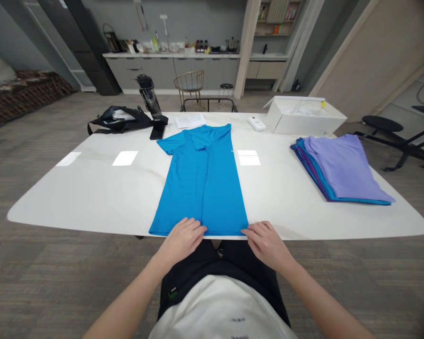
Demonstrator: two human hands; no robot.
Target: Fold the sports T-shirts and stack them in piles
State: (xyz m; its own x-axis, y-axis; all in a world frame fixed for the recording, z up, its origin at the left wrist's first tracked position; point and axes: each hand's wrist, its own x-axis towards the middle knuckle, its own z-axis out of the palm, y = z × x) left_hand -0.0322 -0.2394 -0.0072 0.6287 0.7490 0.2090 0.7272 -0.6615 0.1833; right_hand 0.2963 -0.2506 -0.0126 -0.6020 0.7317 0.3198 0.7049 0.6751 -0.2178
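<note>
Both left hand, right hand pinching shirt hem at table edge; room leftward.

Bright blue shirt, lilac garment, white table with faint veining

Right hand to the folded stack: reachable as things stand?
Probably yes: only tabletop lies between the right hand and the folded stack, though its fingertips are at the blue shirt.

- Black trousers just below the fingers, a small green marking on them
- White top farther below, small dark lettering
- Bare forearms
</note>
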